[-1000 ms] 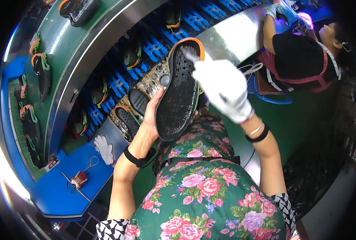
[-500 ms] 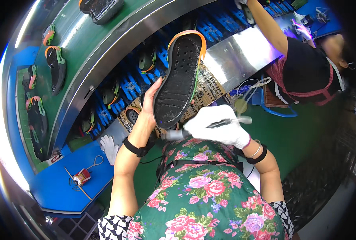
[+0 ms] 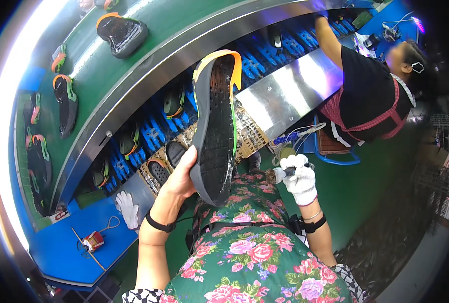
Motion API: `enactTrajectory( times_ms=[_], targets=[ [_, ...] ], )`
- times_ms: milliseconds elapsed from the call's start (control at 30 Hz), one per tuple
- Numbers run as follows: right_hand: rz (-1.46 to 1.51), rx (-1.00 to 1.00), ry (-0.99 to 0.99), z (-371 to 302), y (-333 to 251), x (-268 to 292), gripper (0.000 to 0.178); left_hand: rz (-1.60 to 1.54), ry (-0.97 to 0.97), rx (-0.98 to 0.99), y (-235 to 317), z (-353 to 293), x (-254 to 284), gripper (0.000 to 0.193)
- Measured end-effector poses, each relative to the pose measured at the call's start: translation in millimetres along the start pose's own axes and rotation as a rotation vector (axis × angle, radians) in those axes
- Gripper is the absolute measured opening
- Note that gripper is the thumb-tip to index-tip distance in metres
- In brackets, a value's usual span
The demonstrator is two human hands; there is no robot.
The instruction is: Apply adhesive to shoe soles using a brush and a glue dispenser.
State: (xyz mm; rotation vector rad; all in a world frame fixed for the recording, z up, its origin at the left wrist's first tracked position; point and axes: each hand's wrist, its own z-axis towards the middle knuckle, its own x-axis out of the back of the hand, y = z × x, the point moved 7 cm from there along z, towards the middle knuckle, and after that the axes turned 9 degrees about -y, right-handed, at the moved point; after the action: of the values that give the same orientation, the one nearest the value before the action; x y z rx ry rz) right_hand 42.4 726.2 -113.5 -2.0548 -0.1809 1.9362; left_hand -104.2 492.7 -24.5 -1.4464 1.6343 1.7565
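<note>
My bare left hand (image 3: 181, 177) grips a black shoe sole (image 3: 214, 121) by its left edge near the heel end. An orange and green rim runs round the sole, and its hollow inner face looks wet and shiny. To the right of it, my right hand (image 3: 302, 184) in a white knit glove is closed round the dark handle of a brush (image 3: 273, 176). The brush's brown bristles point left, apart from the sole. My left thumb lies on the sole's outer wall; the other fingers are mostly hidden behind it.
Several soles lie on a curved green conveyor (image 3: 86, 108) with a metal rail. Beneath it, a blue rack (image 3: 154, 132) carries more shoe parts. Taped cardboard (image 3: 250, 132) adjoins a metal plate (image 3: 290, 93). A co-worker (image 3: 368, 91) reaches toward the rack. A white glove (image 3: 127, 208) lies by a blue table (image 3: 63, 247).
The brush and my right hand have moved away from the sole, down and right. My left hand has lowered the sole and tilted it, showing more of its outer wall. The view has shifted.
</note>
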Motion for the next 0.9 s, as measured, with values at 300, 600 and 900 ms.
enactTrajectory(
  times_ms=[300, 600, 900],
  targets=[
    [0.028, -0.014, 0.103, -20.3, 7.8, 38.9, 0.017, 0.123, 0.162, 0.119, -2.7, -2.4, -11.6, 0.108],
    [-0.155, -0.016, 0.211, -5.6, 0.5, 34.9, 0.023, 0.165, -0.071, -0.088, 49.5, 14.7, -35.8, 0.108],
    [-0.424, -0.094, 0.224, 8.9, -3.3, -15.9, 0.021, -0.306, -0.173, -0.485, 206.8, 161.7, -20.8, 0.089]
  ],
)
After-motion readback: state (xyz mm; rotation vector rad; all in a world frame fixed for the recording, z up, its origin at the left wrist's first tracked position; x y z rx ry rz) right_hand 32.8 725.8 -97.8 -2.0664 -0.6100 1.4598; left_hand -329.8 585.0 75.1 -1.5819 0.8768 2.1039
